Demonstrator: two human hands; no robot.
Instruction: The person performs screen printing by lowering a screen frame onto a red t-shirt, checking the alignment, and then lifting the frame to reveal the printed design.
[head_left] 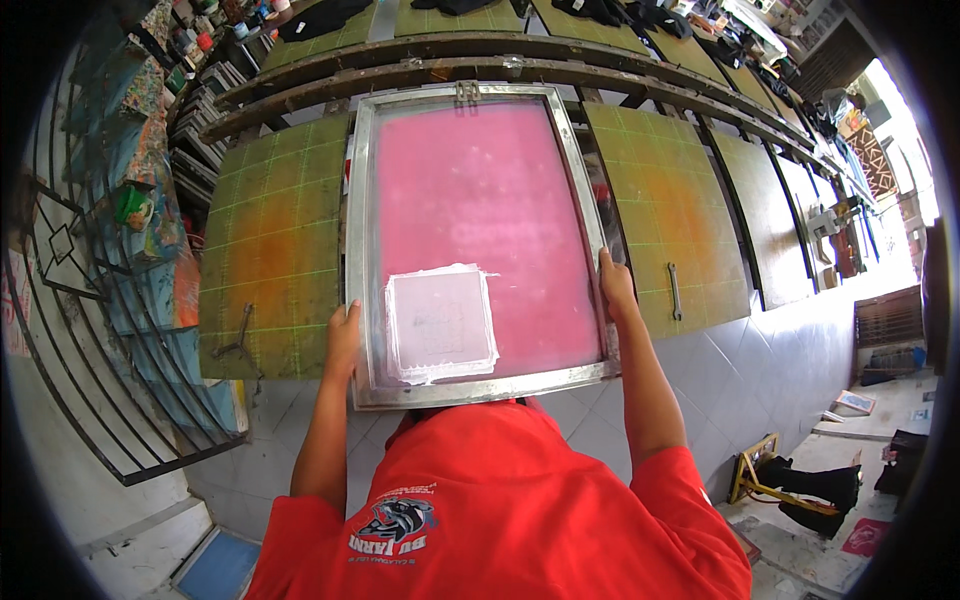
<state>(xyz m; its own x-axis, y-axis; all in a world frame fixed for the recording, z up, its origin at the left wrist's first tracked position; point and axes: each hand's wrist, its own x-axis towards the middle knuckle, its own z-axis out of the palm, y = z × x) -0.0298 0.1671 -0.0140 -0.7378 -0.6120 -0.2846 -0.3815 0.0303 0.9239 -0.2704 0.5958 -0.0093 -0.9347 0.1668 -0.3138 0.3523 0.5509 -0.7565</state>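
A silver metal screen frame with pink mesh lies over the rail at the middle board position. A white, smeared square patch is on the lower left of the mesh. My left hand grips the frame's lower left side. My right hand holds its right side, a little higher up. Small metal pieces sit on the frame's far edge. The surface beneath the frame is mostly hidden.
Green-orange boards flank the frame, with a cross wrench on the left and a spanner on the right. Dark wooden rails run behind. A black metal grille stands left. A yellow trolley is lower right.
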